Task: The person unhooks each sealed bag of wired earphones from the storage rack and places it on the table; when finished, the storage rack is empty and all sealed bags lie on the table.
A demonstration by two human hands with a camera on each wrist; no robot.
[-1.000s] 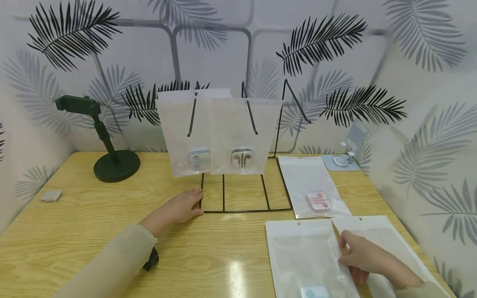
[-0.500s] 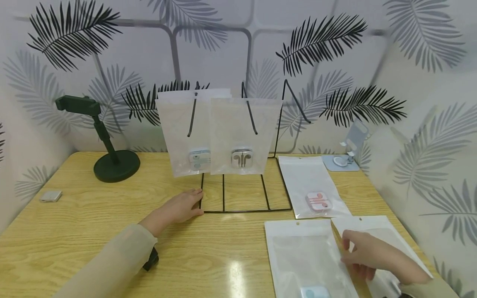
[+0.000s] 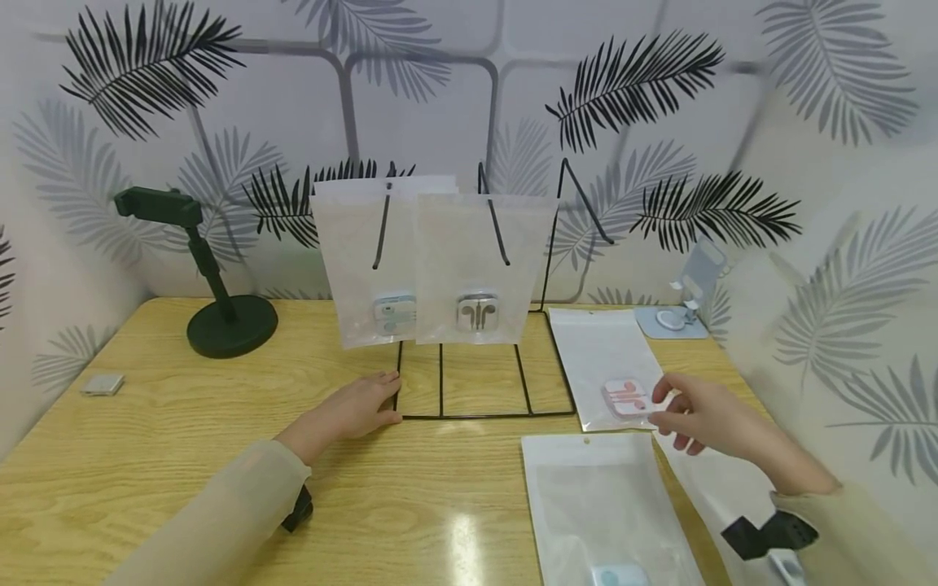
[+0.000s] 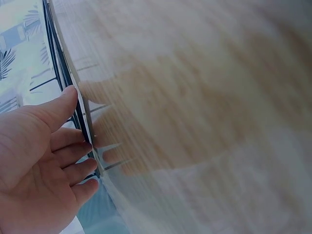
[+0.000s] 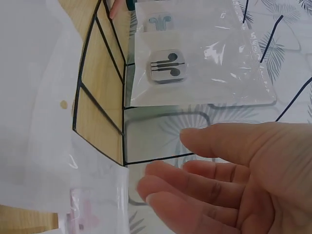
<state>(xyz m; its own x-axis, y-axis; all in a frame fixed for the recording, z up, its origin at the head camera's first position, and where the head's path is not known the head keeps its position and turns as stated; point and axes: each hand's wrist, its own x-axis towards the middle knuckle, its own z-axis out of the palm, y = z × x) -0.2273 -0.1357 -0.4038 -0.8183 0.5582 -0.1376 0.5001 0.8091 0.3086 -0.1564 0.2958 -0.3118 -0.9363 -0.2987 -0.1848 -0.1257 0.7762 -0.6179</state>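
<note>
Hovering half-curled, empty, beside a white plastic pouch point(image 3: 597, 346) is the right hand point(image 3: 707, 415) (unclenched left hand point(image 3: 357, 405) touching a black wire rack point(image 3: 487, 417)).

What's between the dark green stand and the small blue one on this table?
The head view shows a black wire rack with white bags hanging on it, then a flat bag holding pink earphones.

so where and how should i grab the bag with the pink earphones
Likely by its right edge, coming from the right with the right hand: the bag lies flat, its left edge runs close beside the rack base, and this grip leaves its far-end hole free.
</note>
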